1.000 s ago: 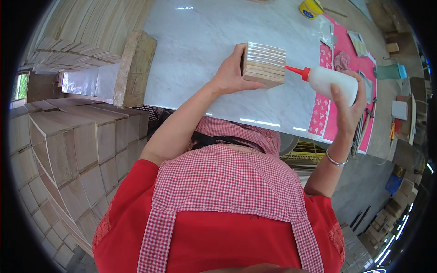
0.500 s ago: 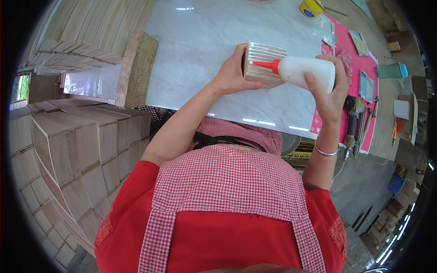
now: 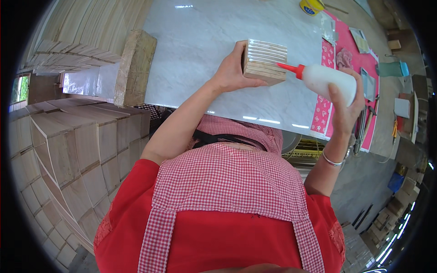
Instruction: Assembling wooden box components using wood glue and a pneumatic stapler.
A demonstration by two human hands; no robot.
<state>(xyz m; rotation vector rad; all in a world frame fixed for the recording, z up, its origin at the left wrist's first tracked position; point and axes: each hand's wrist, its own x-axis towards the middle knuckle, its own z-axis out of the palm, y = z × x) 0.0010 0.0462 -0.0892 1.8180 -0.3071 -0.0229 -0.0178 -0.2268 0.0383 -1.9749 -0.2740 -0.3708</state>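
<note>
Two hands are busy over the pale marbled bench (image 3: 191, 68)! At one o'clock from mid-view, the left hand (image 3: 230, 73) has its fingers clamped around a stack of wooden slats (image 3: 261, 70), holding it by the nine-o'clock end, white beads (image 3: 267, 48) striping its upper face. Over at two o'clock, the right hand (image 3: 344, 102) grasps a white squeeze bottle (image 3: 321, 79), red nozzle (image 3: 293, 69) aimed between nine and ten, overlapping the stack's three-o'clock side; touching or not, I cannot tell. Yellow tub (image 3: 310, 6) beyond, at one o'clock; wooden panels (image 3: 63, 145) piled at nine.
</note>
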